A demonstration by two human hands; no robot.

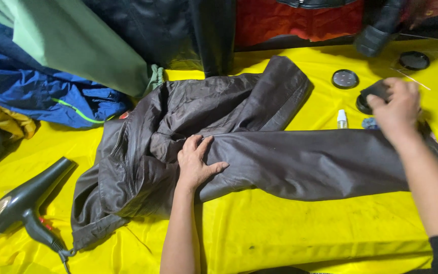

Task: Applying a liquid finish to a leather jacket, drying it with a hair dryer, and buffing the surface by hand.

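— What can't you make out from where you stand?

— Quite a bit. The right hand (395, 107) is blurred; its fingers are curled round a small dark pad or sponge (376, 91), and I can't tell exactly what that is. It hovers over a round dark tin (365, 105), most of which the hand hides. Beside it there's a small bluish thing (369, 123), too smeared to name.

— And the jacket?

— The dark brown leather jacket (219, 147) lies crumpled on the yellow sheet (290, 228), one sleeve stretched out to the right. The sleeve's far end disappears behind the right forearm. The left hand (197, 163) rests flat on it, fingers spread, gripping nothing, right where the sleeve meets the body.

— Any containers?

— A round lid or tin with a pale speckled face (345, 79) just beyond the sleeve, another dark round one (413, 60) further back — I can't see what's inside either. A small white-capped bottle (341, 119) stands upright just above the sleeve's edge; it looks clear.

— The edges?

— A black hair dryer (26, 203) lies at the left, its cord cut off at the bottom. Blue (41, 91) and green (82, 45) garments are heaped at top left, running out of frame, with a black jacket (178, 30) behind.
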